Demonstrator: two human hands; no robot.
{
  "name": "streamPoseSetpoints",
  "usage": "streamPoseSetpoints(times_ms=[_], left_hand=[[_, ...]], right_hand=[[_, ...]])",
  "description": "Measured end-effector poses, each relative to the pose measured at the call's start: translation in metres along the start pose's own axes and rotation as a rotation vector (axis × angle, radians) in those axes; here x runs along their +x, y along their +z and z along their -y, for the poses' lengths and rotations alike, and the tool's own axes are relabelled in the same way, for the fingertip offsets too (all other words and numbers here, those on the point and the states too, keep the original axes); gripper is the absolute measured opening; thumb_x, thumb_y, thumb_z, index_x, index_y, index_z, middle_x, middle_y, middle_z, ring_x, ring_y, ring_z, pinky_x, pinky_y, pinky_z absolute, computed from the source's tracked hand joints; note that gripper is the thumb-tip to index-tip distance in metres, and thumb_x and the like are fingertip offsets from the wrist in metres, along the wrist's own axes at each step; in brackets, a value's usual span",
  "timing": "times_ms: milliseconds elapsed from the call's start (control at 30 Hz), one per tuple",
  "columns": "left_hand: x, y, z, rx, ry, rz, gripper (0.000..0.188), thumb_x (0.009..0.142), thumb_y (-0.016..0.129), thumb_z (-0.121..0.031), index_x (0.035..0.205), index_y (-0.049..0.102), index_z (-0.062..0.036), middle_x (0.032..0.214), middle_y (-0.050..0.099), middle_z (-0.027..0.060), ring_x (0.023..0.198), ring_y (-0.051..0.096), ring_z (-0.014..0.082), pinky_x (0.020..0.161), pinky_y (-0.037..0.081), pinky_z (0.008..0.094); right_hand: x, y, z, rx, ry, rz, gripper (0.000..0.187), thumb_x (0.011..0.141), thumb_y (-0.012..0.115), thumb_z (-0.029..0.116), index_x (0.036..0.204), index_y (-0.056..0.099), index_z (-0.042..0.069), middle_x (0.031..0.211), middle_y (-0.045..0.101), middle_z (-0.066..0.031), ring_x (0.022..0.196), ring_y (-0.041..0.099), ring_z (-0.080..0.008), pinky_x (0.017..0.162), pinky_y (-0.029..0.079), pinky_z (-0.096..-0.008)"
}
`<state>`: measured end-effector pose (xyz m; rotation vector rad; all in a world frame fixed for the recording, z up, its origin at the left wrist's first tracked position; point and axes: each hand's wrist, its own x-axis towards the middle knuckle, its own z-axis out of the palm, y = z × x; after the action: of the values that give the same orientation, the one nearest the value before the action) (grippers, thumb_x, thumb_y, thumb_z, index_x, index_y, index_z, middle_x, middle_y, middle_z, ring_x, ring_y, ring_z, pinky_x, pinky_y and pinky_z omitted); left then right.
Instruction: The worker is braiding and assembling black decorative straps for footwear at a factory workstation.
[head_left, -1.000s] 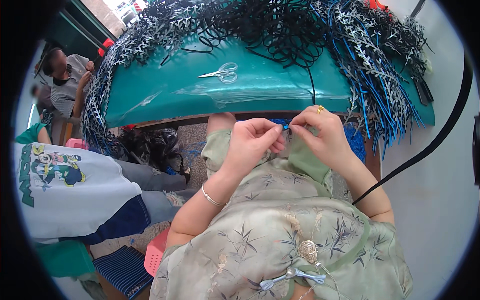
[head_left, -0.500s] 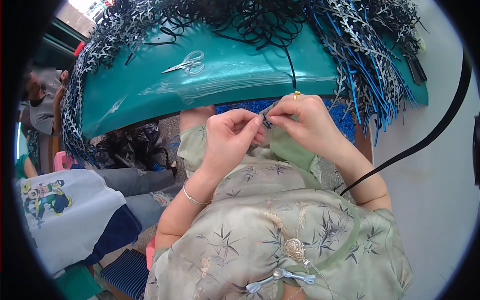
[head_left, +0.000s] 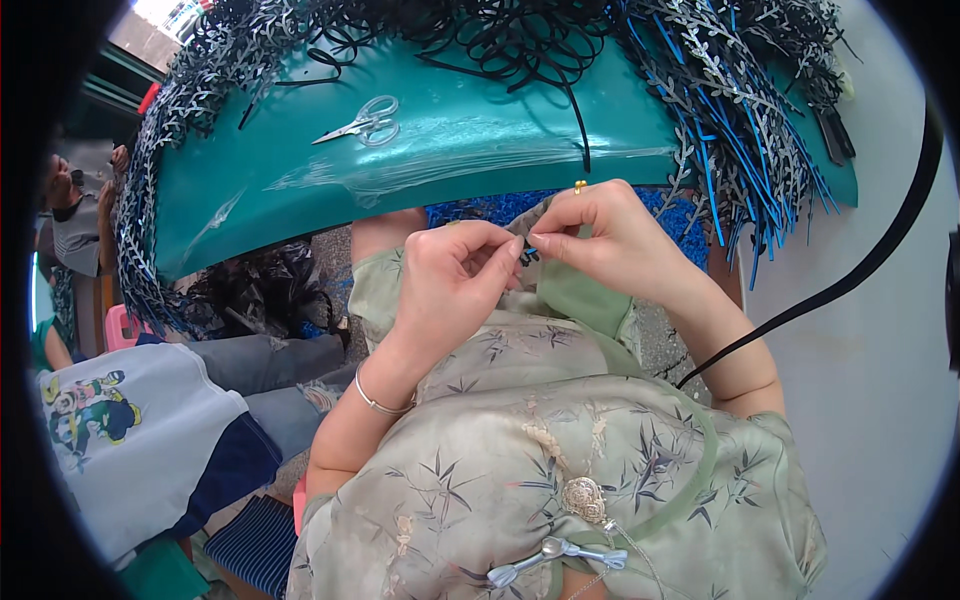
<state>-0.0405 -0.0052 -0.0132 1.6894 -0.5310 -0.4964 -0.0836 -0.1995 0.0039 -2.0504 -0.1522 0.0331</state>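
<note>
Over my lap, my left hand (head_left: 450, 285) and my right hand (head_left: 605, 240) are brought close together, thumb and forefinger pinched on each. Between the fingertips a short bit of a dark leafy strip (head_left: 529, 257) shows; the fingers hide most of it. Just beyond my hands is the front edge of a green-covered table (head_left: 450, 160). Clear-handled scissors (head_left: 368, 122) lie on it with their blades pointing left.
Black ribbon (head_left: 530, 40) lies looped at the table's back. Silvery-black leafy strips and blue strands (head_left: 740, 130) hang off the right; more leafy strips (head_left: 150, 200) drape left. A dark-handled tool (head_left: 835, 138) lies far right. Another person's legs (head_left: 280, 365) are close at left.
Both hands stay pinched close together, with only a slight shift of the fingers. The whole view has drifted a little, moving the scissors slightly left in the picture.
</note>
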Motion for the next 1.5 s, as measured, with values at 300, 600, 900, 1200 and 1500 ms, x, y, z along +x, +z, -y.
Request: streamPoseSetpoints(times_ms=[300, 600, 900, 1200, 1500], left_hand=[[-0.003, -0.003, -0.006, 0.038, 0.005, 0.022, 0.010, 0.089, 0.061, -0.001, 0.087, 0.066, 0.0076, 0.072, 0.067, 0.0084, 0.064, 0.066, 0.0114, 0.060, 0.055, 0.0230], [-0.006, -0.005, -0.008, 0.018, -0.020, 0.034, 0.011, 0.089, 0.062, -0.003, 0.088, 0.066, 0.0071, 0.073, 0.067, 0.0081, 0.065, 0.066, 0.0114, 0.060, 0.055, 0.0230], [-0.005, -0.008, -0.007, -0.100, -0.011, -0.046, 0.012, 0.087, 0.063, -0.003, 0.084, 0.068, 0.0070, 0.068, 0.068, 0.0078, 0.060, 0.066, 0.0102, 0.055, 0.052, 0.0217], [-0.006, -0.009, -0.009, -0.130, -0.046, -0.015, 0.012, 0.088, 0.063, -0.003, 0.086, 0.068, 0.0073, 0.070, 0.067, 0.0085, 0.060, 0.065, 0.0107, 0.055, 0.052, 0.0217], [-0.006, -0.009, -0.010, -0.124, -0.050, 0.012, 0.012, 0.089, 0.062, -0.004, 0.090, 0.067, 0.0072, 0.073, 0.067, 0.0089, 0.061, 0.064, 0.0115, 0.056, 0.053, 0.0221]], right_hand=[[-0.001, 0.001, 0.001, 0.046, 0.014, 0.029, 0.014, 0.075, 0.068, 0.007, 0.082, 0.070, -0.005, 0.066, 0.065, -0.0166, 0.058, 0.063, -0.0226, 0.057, 0.049, -0.0324], [-0.002, 0.004, 0.002, -0.016, -0.080, 0.013, 0.011, 0.074, 0.068, 0.006, 0.081, 0.070, -0.003, 0.069, 0.066, -0.0159, 0.060, 0.063, -0.0248, 0.058, 0.049, -0.0329], [-0.007, 0.010, 0.004, -0.281, -0.391, -0.195, 0.006, 0.072, 0.071, 0.005, 0.076, 0.069, 0.001, 0.071, 0.064, -0.0098, 0.069, 0.062, -0.0252, 0.063, 0.050, -0.0355], [-0.011, 0.013, 0.011, -0.442, -0.515, -0.218, 0.009, 0.070, 0.072, 0.005, 0.078, 0.067, 0.002, 0.074, 0.062, -0.0063, 0.076, 0.060, -0.0237, 0.067, 0.050, -0.0355], [-0.011, 0.017, 0.010, -0.485, -0.576, -0.254, 0.009, 0.069, 0.069, 0.006, 0.068, 0.061, 0.004, 0.070, 0.057, -0.0054, 0.073, 0.057, -0.0230, 0.065, 0.045, -0.0360]])
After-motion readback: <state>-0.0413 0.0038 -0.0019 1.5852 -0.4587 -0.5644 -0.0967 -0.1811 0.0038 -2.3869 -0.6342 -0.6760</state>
